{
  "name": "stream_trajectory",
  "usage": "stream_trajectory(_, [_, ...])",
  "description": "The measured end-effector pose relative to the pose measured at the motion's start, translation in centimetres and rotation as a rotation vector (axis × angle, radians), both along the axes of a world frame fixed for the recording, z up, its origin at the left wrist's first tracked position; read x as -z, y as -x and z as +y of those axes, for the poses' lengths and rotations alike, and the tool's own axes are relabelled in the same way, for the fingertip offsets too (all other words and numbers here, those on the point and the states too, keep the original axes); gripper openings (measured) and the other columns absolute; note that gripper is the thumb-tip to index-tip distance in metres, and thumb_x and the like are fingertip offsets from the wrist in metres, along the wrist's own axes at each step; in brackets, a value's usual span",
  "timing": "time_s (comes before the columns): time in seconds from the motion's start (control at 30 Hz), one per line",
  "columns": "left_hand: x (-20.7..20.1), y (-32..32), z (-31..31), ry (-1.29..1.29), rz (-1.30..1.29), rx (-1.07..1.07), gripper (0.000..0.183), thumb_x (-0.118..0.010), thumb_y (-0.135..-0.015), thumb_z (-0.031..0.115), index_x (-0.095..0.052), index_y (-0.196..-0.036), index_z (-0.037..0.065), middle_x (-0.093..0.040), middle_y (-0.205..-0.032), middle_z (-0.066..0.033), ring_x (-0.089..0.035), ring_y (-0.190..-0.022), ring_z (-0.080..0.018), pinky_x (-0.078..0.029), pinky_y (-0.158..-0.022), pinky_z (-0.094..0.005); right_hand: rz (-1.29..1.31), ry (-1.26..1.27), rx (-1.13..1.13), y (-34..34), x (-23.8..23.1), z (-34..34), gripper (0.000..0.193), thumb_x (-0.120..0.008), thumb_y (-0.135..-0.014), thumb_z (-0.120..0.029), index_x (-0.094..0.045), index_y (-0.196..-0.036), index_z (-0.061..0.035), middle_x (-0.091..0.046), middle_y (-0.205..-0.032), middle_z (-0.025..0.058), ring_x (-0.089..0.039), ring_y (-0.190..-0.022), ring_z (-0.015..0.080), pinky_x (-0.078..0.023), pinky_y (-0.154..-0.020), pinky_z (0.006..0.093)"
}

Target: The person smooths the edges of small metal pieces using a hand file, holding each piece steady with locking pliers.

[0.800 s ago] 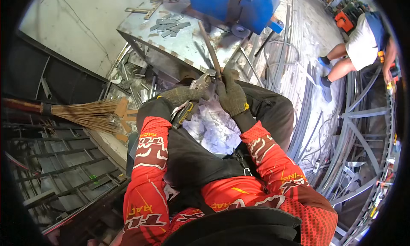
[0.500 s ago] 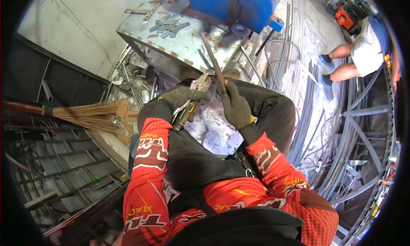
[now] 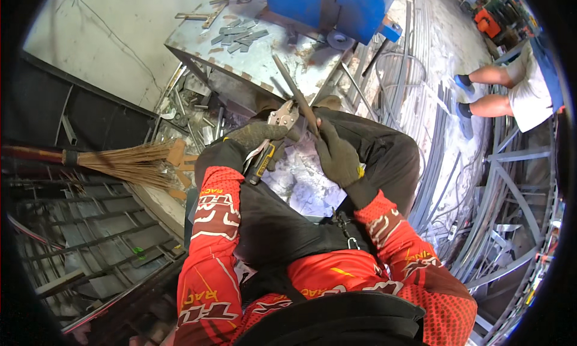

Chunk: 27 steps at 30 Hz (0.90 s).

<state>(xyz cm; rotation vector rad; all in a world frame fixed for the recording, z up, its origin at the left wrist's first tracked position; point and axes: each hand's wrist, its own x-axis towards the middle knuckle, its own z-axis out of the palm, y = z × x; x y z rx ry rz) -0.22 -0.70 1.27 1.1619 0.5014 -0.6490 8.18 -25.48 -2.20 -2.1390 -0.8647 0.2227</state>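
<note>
**Pliers clamped on a flat bar, both hands at the near end**

My left hand [image 3: 255, 135] is closed around the handles of locking pliers [image 3: 273, 138], whose head bites the near end of a narrow flat metal bar [image 3: 296, 94]. My right hand [image 3: 338, 156], gloved like the left, is wrapped on the same end of the bar just right of the plier head, so the two grips nearly touch. From there the bar's long axis runs up and slightly left, away from me, its far end over the near edge of the steel workbench [image 3: 264, 60]. The left hand sits a little nearer that free length. Farther off, a blue vise [image 3: 336, 6] stands on the bench beside loose metal offcuts [image 3: 237, 36]. A broom [image 3: 120, 162] lies at left; another person [image 3: 517, 93] crouches far right.
</note>
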Motion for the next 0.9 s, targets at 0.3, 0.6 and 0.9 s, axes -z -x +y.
stream_trajectory(0.3, [-0.4, -0.1, -0.3, 0.038, -0.008, -0.088, 0.046, -0.063, -0.1, 0.031, -0.064, -0.128, -0.005, -0.062, -0.065, -0.0075, -0.061, -0.048, -0.0216, -0.059, -0.048, -0.0383, 0.13, -0.079, 0.02, -1.2, 0.0, 2.5, 0.036, -0.052, -0.105, -0.024, -0.05, -0.138, -0.0097, -0.069, -0.108, 0.0294, -0.067, -0.097, 0.0502, -0.051, -0.078, 0.0578])
stream_trajectory(0.6, [0.6, -0.9, -0.4, 0.139, -0.028, -0.089, 0.031, -0.063, -0.1, 0.034, -0.064, -0.098, 0.003, -0.062, -0.062, -0.0116, -0.061, -0.045, -0.0246, -0.057, -0.046, -0.0384, 0.022, -0.09, 0.047, -3.1, -0.5, 5.7, 0.043, -0.048, -0.105, -0.032, -0.047, -0.142, -0.0107, -0.069, -0.085, 0.0308, -0.067, -0.083, 0.0536, -0.05, -0.073, 0.0641])
stream_trajectory(0.9, [0.3, -0.2, -0.7, 0.024, -0.008, -0.056, 0.044, -0.065, -0.1, 0.042, -0.068, -0.117, 0.002, -0.062, -0.065, -0.0058, -0.062, -0.049, -0.0202, -0.056, -0.047, -0.0372, 0.06, 0.003, 0.031, -0.3, -0.3, 1.0, 0.047, -0.054, -0.103, -0.026, -0.044, -0.147, -0.0122, -0.07, -0.094, 0.0303, -0.067, -0.085, 0.0521, -0.05, -0.073, 0.0618])
